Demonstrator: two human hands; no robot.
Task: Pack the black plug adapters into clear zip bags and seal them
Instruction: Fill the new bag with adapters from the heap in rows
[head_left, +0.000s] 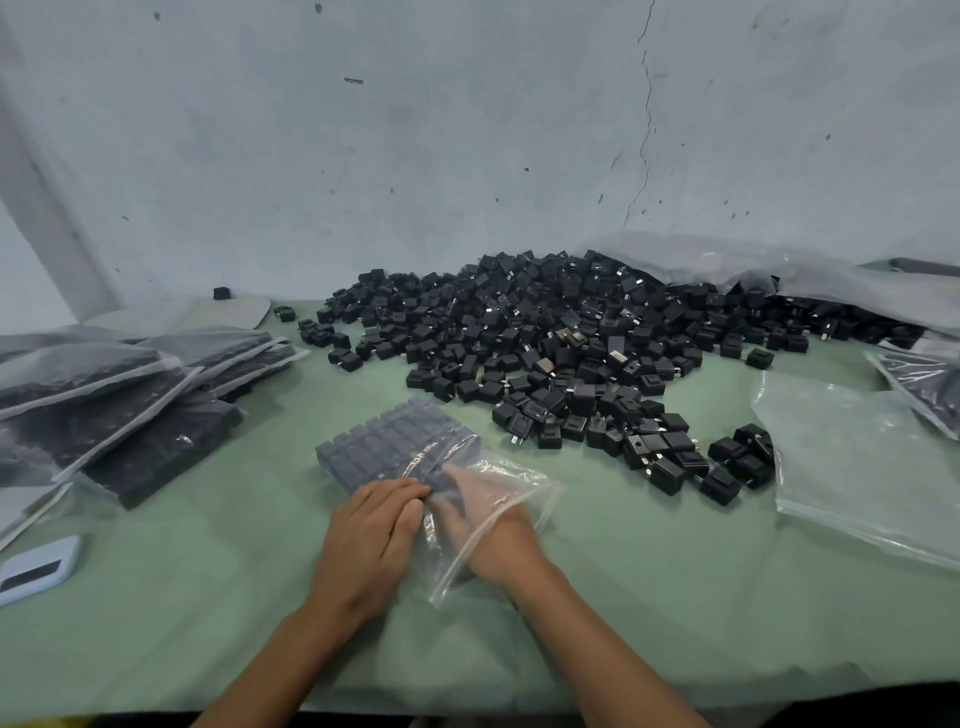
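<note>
A clear zip bag (511, 480) lies on the green table (675, 597) in front of me, its mouth open toward me. Rows of black plug adapters (384, 447) fill its far end. My left hand (369, 540) rests flat on top of the bag's near left side, fingers fairly straight. My right hand (493, 535) is inside the bag through its mouth, seen through the plastic and blurred, with fingers stretched toward the adapters. A large loose pile of black adapters (545, 332) covers the table behind.
Filled zip bags (130, 395) are stacked at the left. Empty clear bags (857, 457) lie at the right, and a big crumpled plastic sack (779, 270) at the back right. A white device (39, 569) sits at the near left edge. The wall stands close behind.
</note>
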